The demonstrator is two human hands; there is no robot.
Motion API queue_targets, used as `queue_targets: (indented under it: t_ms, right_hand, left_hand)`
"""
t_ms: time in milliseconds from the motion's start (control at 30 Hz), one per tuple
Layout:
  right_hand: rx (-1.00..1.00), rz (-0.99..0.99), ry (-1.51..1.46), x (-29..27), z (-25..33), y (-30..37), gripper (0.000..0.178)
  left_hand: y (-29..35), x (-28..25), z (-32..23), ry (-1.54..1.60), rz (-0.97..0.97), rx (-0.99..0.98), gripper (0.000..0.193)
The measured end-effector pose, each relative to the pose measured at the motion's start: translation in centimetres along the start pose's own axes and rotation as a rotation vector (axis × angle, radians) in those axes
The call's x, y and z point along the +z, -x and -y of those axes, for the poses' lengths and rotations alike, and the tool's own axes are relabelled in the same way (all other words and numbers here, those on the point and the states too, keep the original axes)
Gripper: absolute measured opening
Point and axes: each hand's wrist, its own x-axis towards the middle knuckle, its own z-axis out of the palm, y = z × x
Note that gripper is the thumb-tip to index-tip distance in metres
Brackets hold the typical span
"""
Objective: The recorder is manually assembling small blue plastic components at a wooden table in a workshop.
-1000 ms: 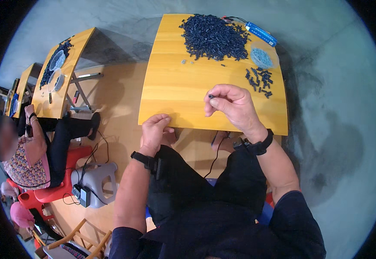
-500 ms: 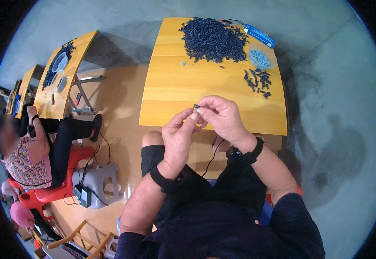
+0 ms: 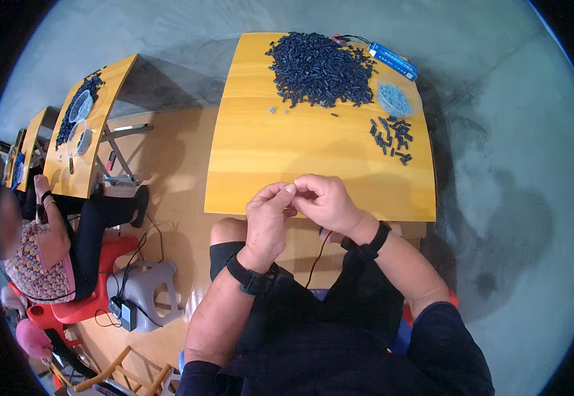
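My left hand and my right hand meet fingertip to fingertip over the near edge of the yellow table. Both are closed in a pinch. The small black piece between them is almost wholly hidden by the fingers now; it showed half a second ago. Beyond the hands, at the far side, lies a big heap of short black pieces. A smaller loose group of black pieces lies at the right. Behind that group stands a clear tub of small light-blue parts.
A blue box-shaped device with wires lies at the far right corner of the table. Two tiny pale parts and one black piece lie before the heap. On the left, another person sits at a similar table beside a grey stool.
The table and things on it sit slightly lower in the picture. My hands have drawn closer together, lower in view, and the fingers now cover the small black piece.
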Motion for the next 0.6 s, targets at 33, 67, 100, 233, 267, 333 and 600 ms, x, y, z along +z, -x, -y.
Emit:
queue_targets:
  t_ms: [33,67,100,233,267,333,600]
  right_hand:
    - [0.079,0.084,-0.166,-0.3,-0.5,-0.3,0.008]
    - [0.082,0.087,-0.166,-1.0,-1.3,-0.9,0.008]
    - [0.114,0.091,-0.050,-2.3,-2.3,-1.8,0.008]
    - [0.072,-0.152,0.480,-7.5,-6.7,-6.9,0.011]
    - [0.096,-0.192,0.538,-8.6,-7.4,-8.1,0.013]
    - [0.105,-0.176,0.661,-10.3,-8.4,-10.3,0.012]
    - [0.058,-0.121,0.970,-10.7,-10.4,-13.6,0.013]
  left_hand:
    - [-0.4,-0.3,0.1,0.001,-0.002,-0.002,0.013]
    - [-0.8,-0.6,0.2,-0.072,-0.042,0.027,0.014]
    - [-1.2,-0.8,0.3,-0.147,-0.077,0.056,0.015]
    - [-2.7,-2.2,0.1,-0.277,-0.152,-0.048,0.018]
    - [-3.1,-2.5,0.2,-0.274,-0.152,-0.051,0.018]
    - [-3.9,-2.9,0.5,-0.366,-0.162,-0.054,0.021]
    - [-4.7,-2.6,0.8,-0.447,-0.185,-0.029,0.017]
